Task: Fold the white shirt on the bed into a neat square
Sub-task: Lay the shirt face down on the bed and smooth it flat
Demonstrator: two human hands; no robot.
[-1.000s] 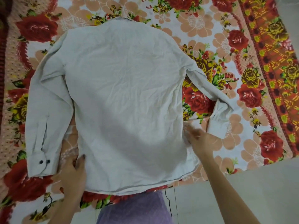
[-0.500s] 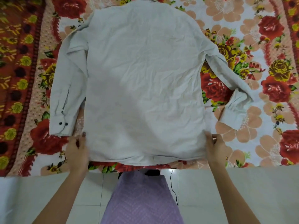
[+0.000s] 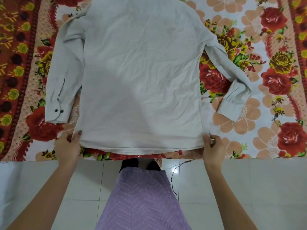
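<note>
The white shirt [image 3: 141, 77] lies back-up and spread flat on the floral bed [image 3: 249, 127], hem towards me. Its left sleeve [image 3: 59, 80] runs straight down beside the body, with two dark cuff buttons showing. Its right sleeve [image 3: 232, 83] angles outward, the cuff bent back. My left hand [image 3: 69, 145] pinches the hem's left corner, thumb on top of the cloth. My right hand [image 3: 213, 148] pinches the hem's right corner. The collar is cut off by the top of the view.
The bed's near edge [image 3: 49, 159] meets a white tiled floor [image 3: 41, 188]. My purple garment [image 3: 141, 201] hangs in front of the bed, with my feet just under the edge. A thin dark thread [image 3: 176, 170] dangles off the bed edge at the right.
Both hands slid to the two hem corners and took hold of them. The hem now lies straighter and closer to the bed's edge. The view shifted so the shirt sits centred.
</note>
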